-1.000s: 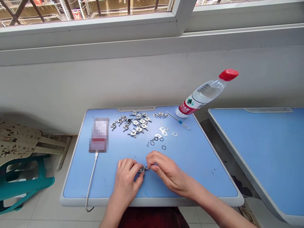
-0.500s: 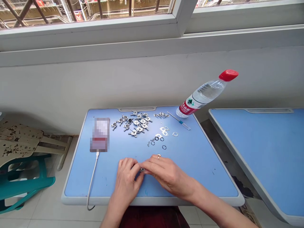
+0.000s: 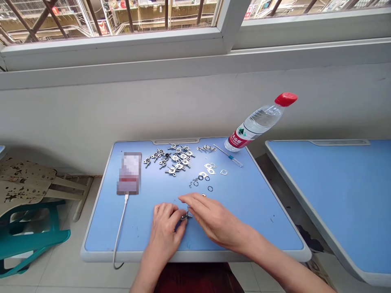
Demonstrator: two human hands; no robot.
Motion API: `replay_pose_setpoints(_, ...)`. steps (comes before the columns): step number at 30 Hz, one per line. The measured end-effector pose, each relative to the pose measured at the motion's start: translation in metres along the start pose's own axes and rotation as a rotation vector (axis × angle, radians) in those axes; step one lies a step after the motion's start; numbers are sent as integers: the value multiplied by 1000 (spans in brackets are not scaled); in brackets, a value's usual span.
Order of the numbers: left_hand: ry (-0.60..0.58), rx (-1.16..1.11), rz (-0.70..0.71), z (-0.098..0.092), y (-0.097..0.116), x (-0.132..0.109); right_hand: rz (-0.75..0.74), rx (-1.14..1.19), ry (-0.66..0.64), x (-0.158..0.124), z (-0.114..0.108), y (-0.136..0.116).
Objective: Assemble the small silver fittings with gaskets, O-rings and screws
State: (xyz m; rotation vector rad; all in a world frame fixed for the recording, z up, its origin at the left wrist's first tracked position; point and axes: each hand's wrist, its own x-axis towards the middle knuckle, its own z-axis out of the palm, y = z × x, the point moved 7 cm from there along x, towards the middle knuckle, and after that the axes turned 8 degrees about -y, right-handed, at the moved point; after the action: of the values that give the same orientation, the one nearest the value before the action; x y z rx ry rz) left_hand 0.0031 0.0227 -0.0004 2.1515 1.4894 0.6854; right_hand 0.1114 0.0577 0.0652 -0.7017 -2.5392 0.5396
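My left hand (image 3: 165, 230) rests low on the blue desk (image 3: 244, 215) and is shut on a small metal wing-shaped part (image 3: 185, 217). My right hand (image 3: 215, 219) hovers just beside that part, fingers stretched out, with nothing visible in them. Farther up the desk lie a heap of metal wing bolts (image 3: 172, 159), several small screws (image 3: 206, 149), flat metal plates (image 3: 209, 168) and dark rings (image 3: 210, 188). A small screwdriver with a blue handle (image 3: 229, 155) lies near the back edge.
A water bottle with a red cap (image 3: 259, 121) lies at the desk's back corner. A pixelated rectangle (image 3: 130, 173) with a white cable (image 3: 120, 232) sits at the left. A second blue desk (image 3: 330, 195) stands to the right, and a stool (image 3: 27, 228) stands to the left.
My right hand has drawn back from over the metal part and its fingers have straightened. The left hand still grips the part. The whole view has shifted slightly.
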Motion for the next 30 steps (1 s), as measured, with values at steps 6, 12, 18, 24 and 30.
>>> replay_pose_setpoints(6,-5,17,0,2,-1,0,-51,-99,57,-3,-3,-6)
replay_pose_setpoints(12,1,63,17,4,0,0,-44,-108,-42,-2,0,-18)
replay_pose_setpoints(18,16,122,42,5,1,-1,17,-253,130,-7,-2,-15)
replay_pose_setpoints(24,69,207,97,6,0,-2,52,-214,133,3,6,-5)
replay_pose_setpoints(30,66,234,115,6,0,0,192,-113,46,14,9,10)
